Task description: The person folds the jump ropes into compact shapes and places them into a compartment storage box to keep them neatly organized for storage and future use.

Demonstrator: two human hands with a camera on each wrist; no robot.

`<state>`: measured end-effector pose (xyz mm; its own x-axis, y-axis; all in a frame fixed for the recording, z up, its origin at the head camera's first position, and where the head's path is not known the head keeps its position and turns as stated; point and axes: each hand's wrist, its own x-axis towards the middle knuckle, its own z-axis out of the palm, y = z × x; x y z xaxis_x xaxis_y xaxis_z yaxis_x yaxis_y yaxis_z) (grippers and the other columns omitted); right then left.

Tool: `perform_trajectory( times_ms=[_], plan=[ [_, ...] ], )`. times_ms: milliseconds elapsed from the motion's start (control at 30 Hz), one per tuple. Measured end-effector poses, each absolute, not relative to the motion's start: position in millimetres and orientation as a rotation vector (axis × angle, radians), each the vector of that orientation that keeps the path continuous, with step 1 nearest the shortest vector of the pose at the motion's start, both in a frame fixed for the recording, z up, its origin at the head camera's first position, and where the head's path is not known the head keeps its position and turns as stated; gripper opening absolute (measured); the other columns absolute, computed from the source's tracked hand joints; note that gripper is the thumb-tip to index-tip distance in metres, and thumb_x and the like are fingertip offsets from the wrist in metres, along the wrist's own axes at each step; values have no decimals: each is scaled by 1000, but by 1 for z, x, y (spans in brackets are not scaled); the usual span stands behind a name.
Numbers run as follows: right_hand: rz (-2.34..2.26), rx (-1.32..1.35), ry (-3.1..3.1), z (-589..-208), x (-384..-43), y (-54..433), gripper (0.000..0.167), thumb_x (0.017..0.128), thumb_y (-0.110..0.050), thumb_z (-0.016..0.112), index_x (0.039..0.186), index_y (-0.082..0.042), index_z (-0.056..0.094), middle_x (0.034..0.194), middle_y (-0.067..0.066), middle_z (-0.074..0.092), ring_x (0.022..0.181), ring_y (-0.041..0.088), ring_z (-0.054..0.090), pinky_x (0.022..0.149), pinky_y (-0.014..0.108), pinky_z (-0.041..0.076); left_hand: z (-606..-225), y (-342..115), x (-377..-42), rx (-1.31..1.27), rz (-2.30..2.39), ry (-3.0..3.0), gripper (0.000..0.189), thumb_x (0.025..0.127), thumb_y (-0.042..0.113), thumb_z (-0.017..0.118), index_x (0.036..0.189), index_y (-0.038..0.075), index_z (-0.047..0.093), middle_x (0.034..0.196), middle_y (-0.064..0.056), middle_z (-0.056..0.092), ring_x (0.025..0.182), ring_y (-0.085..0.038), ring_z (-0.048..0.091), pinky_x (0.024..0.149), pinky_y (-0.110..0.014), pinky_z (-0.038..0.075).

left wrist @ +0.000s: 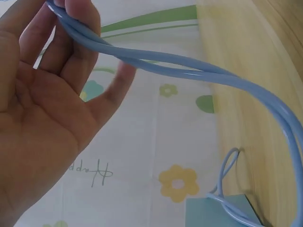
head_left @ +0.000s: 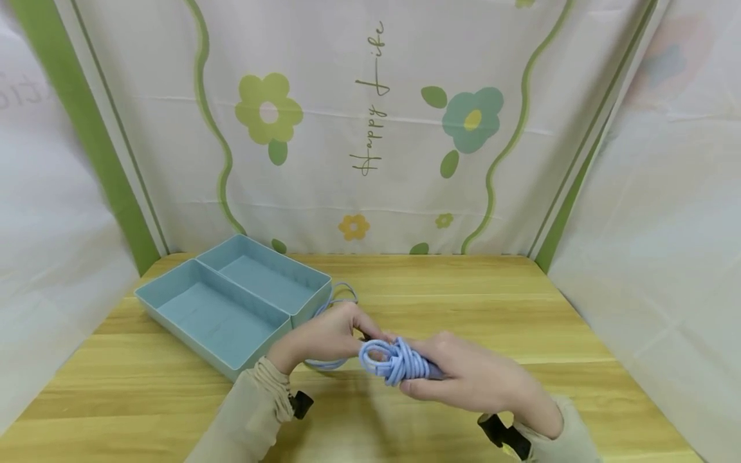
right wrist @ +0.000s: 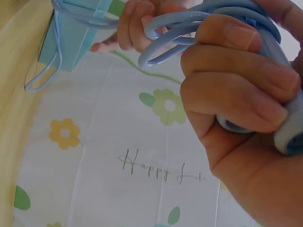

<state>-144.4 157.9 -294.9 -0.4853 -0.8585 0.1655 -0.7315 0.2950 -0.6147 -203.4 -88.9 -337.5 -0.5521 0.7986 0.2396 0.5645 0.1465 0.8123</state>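
In the head view, a light blue jump rope (head_left: 401,363) is bundled at its near end, with cord wound around its handles. My right hand (head_left: 475,376) grips this bundle. The right wrist view shows its fingers curled around two handles (right wrist: 289,139) with pale ends. To the left, my left hand (head_left: 332,331) pinches the doubled cord at its fingertips. From there, the cord (left wrist: 189,68) runs in a long twisted pair in the left wrist view. A slack loop (head_left: 347,287) trails at the right edge of a blue box.
That blue two-compartment box (head_left: 214,315) stands on the left of the wooden table (head_left: 463,289), just beyond my left hand. A floral white curtain (head_left: 324,180) hangs behind the table, and white cloth (head_left: 666,225) closes off both sides.
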Motion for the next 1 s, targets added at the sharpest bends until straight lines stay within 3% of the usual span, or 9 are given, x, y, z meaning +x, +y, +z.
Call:
perform_trajectory(
  times_ms=[233,467,567,700,767,867,1000],
  plan=[
    [-1063,-1519,2305,-290,-154,171,8,101,-16,57,107,-21,58,80,-12,55,64,-1,48,53,22,47,-344,-88,-207,1323,1379,2180,8,90,9,74,93,13,79,87,15,71,81,-10,66,77,-31,55],
    [-1107,-1525,2346,-284,-154,183,13,98,-10,58,106,-21,60,82,-11,58,65,2,52,53,22,47,-347,-90,-210,1253,1357,2190,11,92,20,72,100,15,79,93,11,72,86,-12,67,77,-34,55],
    [-1107,-1556,2351,-283,-154,185,15,97,-8,59,106,-19,61,84,-11,60,66,1,52,53,22,47,-349,-93,-213,1264,1377,2204,12,94,19,70,101,14,79,84,9,70,75,-11,63,66,-28,52],
    [-1098,-1556,2326,-283,-154,184,13,97,-9,59,102,-19,62,79,-13,56,63,0,49,51,20,45,-347,-98,-215,1317,1425,2241,13,96,18,67,102,15,79,68,1,62,56,-10,44,50,-23,36],
    [-1068,-1522,2324,-283,-155,182,10,98,-12,58,100,-21,61,76,-14,54,61,-1,47,50,20,44,-345,-99,-215,1323,1429,2269,14,97,20,66,103,17,79,66,0,59,53,-9,40,47,-23,33],
    [-998,-1456,2326,-284,-154,178,5,100,-18,57,101,-23,59,77,-14,54,61,0,48,51,21,46,-344,-100,-215,1293,1414,2299,14,97,22,66,102,19,79,64,2,59,54,-10,44,48,-23,36],
    [-928,-1394,2309,-290,-154,172,4,100,-21,57,101,-25,58,74,-16,52,59,-2,46,50,20,44,-342,-98,-215,1260,1386,2273,16,98,24,65,91,17,78,59,5,50,52,-10,44,49,-23,36]
  ],
)
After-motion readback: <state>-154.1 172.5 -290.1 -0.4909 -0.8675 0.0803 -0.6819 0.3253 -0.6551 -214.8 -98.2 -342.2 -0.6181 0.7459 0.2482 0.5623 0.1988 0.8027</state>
